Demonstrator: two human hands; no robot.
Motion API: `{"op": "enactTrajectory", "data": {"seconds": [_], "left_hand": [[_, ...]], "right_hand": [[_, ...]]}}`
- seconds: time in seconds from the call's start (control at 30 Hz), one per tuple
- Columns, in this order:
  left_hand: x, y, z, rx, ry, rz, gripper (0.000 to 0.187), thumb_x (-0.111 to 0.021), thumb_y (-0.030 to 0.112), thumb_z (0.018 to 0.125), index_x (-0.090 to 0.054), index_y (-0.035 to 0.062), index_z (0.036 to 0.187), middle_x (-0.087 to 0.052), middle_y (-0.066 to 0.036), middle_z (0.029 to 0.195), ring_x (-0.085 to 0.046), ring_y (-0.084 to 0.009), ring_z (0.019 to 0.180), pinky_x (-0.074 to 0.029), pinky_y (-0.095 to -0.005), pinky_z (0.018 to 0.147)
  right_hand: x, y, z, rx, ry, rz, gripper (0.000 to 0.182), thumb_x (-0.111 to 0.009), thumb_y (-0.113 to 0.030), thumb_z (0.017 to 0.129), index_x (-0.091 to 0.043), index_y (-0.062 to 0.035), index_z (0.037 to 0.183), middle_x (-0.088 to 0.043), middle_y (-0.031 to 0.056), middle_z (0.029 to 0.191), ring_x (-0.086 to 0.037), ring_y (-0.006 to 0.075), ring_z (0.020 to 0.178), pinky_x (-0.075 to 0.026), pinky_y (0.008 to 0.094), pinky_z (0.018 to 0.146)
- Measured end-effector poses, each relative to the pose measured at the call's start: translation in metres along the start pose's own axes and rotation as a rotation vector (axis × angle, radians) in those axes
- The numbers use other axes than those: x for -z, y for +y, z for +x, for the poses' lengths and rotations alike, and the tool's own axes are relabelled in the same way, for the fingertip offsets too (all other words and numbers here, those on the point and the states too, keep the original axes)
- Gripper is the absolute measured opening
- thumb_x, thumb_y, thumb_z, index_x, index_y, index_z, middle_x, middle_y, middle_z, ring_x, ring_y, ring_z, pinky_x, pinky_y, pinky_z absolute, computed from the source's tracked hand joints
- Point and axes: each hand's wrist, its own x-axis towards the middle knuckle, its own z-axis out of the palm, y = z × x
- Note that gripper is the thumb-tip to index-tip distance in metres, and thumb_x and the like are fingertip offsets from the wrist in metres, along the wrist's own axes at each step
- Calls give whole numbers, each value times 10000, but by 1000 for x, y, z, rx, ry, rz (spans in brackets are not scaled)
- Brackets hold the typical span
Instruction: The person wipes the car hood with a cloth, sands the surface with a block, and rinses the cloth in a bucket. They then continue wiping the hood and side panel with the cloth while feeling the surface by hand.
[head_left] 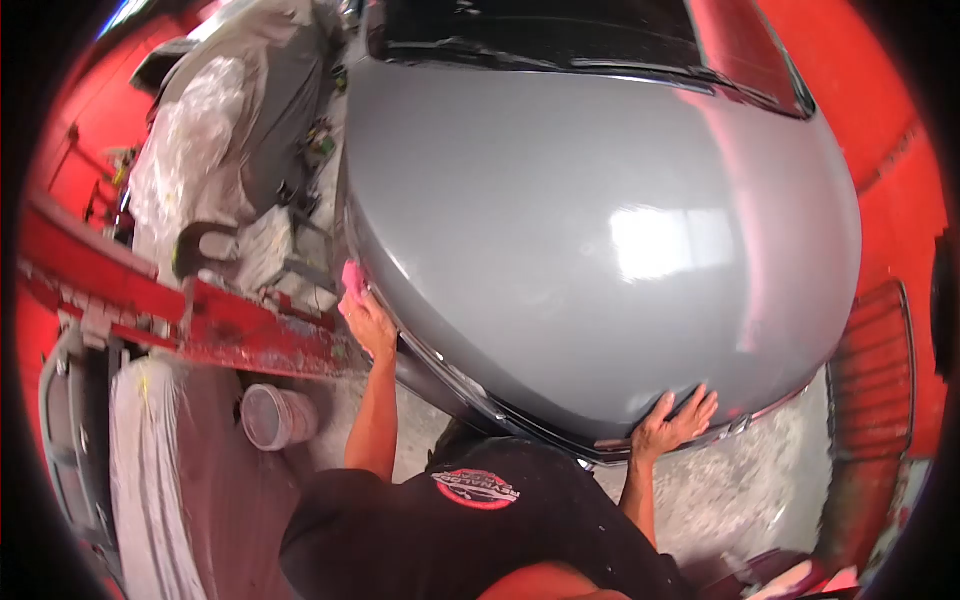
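A grey car hood (520, 210) fills the middle of the head view, with a bright window reflection on its right half. My left hand (370, 325) is closed on a pink cloth (353, 280) at the hood's left front edge, near the headlight area. Part of the cloth is hidden by my fingers. My right hand (672, 428) lies flat on the front edge of the hood, fingers spread, holding nothing. Beyond the hood is the dark windshield (530, 30) with its wiper.
A red beam (250, 330) runs along the left, close to my left arm. Plastic sheeting (190, 150) covers something behind it. A bucket (278, 417) stands on the floor at lower left. A metal rack (872, 370) leans by the red wall (900, 220) on the right.
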Motion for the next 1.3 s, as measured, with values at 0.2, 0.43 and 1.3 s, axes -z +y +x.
{"op": "enactTrajectory", "data": {"seconds": [0.2, 0.43, 1.3], "left_hand": [[1, 1, 0, 70, -31, -3, 370, -487, 208, 973, -569, 33, 1289, -605, -184, 1247, -525, -379, 1191, -391, -436, 1031], [6, 12, 1, 65, -22, 14, 384, -496, 208, 973, -562, 37, 1311, -600, -174, 1272, -525, -374, 1202, -388, -434, 1041], [-3, -6, 0, 41, 22, 57, 440, -524, 251, 969, -540, -27, 1310, -585, -199, 1302, -514, -373, 1242, -385, -450, 1063]], "right_hand": [[-4, 7, 0, 65, 16, -3, 599, -552, -313, 963, -431, 5, 1456, -306, 296, 1544, -255, 454, 1444, -156, 608, 1159], [-5, 8, 1, 81, 33, -20, 615, -515, -376, 981, -446, 34, 1435, -312, 320, 1530, -278, 474, 1429, -195, 610, 1140], [-6, 17, 4, 147, 48, -50, 631, -474, -423, 1004, -451, 50, 1421, -374, 320, 1486, -309, 479, 1402, -203, 619, 1147]]}}
